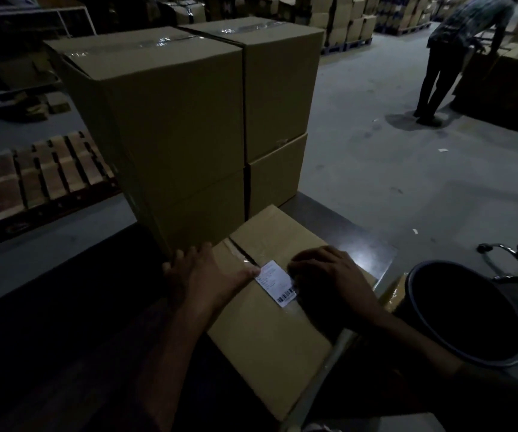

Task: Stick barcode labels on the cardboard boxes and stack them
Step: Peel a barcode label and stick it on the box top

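Observation:
A taped cardboard box (264, 344) lies flat in front of me on a dark table (357, 244). A white barcode label (278, 283) sits on its top, across the tape seam. My left hand (208, 275) lies flat on the box with fingers spread, its thumb touching the label's left edge. On the label's right edge, my right hand (329, 275) presses with bent fingers. Behind stands a stack of taped cardboard boxes (176, 126), two columns side by side.
A black round bin (463, 310) stands at the right, beside a chair base (507, 260). A wooden pallet (46, 176) lies on the floor at left. A person (457, 57) bends over boxes at the far right. Stacked cartons fill the background.

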{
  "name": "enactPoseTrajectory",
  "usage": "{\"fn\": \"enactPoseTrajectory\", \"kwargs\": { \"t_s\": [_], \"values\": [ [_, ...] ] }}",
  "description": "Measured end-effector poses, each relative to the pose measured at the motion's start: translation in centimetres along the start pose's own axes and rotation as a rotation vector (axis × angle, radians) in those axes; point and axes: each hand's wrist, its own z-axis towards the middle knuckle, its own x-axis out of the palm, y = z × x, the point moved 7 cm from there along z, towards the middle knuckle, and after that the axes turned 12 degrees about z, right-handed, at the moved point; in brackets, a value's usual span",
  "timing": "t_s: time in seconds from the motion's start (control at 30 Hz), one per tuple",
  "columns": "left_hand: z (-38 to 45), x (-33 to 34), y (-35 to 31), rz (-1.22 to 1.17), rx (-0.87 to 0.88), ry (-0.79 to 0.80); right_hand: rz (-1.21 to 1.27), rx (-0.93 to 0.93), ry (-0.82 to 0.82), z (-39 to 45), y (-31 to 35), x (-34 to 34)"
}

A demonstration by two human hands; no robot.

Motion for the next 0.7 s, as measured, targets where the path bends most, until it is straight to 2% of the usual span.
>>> {"fn": "enactPoseTrajectory", "kwargs": {
  "t_s": [0.1, 0.27, 0.57, 0.7],
  "values": [
    [-1.4, 0.0, -0.4, -0.038, 0.032, 0.023, 0.016, 0.037, -0.021, 1.5, -0.1, 0.6],
    [-1.8, -0.1, -2.2, -0.108, 0.072, 0.003, 0.061, 0.109, -0.145, 0.9, 2.6, 2.2],
    [-1.9, 1.0, -1.6, -0.172, 0.091, -0.082, 0.031, 0.192, -0.135, 0.2, 2.8, 2.2],
    [-1.9, 1.0, -1.5, -0.189, 0.098, -0.092, 0.116, 0.224, -0.115, 0.8, 2.0, 1.9]
  ]
}}
